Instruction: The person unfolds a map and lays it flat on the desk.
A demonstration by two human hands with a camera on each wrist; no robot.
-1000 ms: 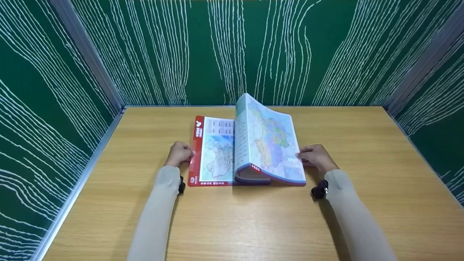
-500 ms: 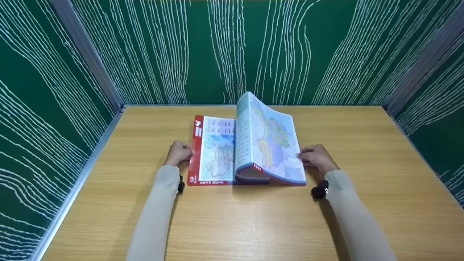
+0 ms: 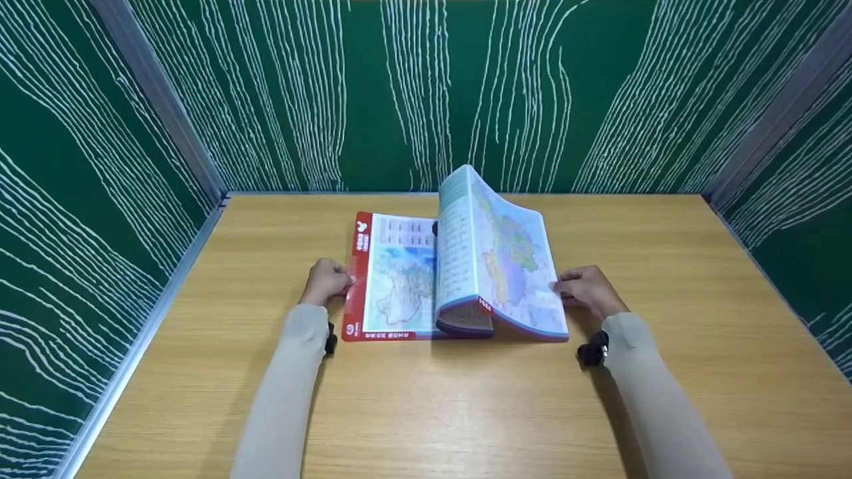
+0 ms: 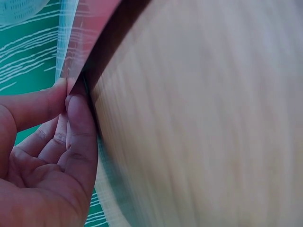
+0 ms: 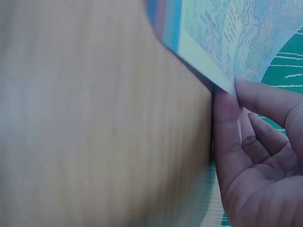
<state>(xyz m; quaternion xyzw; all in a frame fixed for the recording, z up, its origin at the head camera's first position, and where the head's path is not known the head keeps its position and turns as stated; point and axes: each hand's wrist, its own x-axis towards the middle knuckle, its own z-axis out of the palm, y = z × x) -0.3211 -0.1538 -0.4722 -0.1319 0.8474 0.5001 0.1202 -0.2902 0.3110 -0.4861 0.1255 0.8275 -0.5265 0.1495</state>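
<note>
A printed map sheet (image 3: 403,286) with a red border and rounded corners lies partly folded on the wooden table. Its middle stands up in a tall curved fold (image 3: 456,246), and a coloured map panel (image 3: 516,259) slopes down to the right. My left hand (image 3: 325,283) pinches the red left edge; in the left wrist view thumb and forefinger meet on the red margin (image 4: 94,28). At the other side my right hand (image 3: 587,291) pinches the right edge, its thumb on the printed face in the right wrist view. What lies under the fold is mostly hidden.
The wooden table (image 3: 446,412) extends around the sheet on all sides. Green panels with white wavy lines (image 3: 373,100) close off the back, left and right, joined by grey posts (image 3: 160,100). A small black device (image 3: 589,352) sits at the right cuff.
The raised fold has shifted a little right, and the right hand has moved slightly right with its edge. A small dark spot now shows beside the fold. The left hand has barely moved.
</note>
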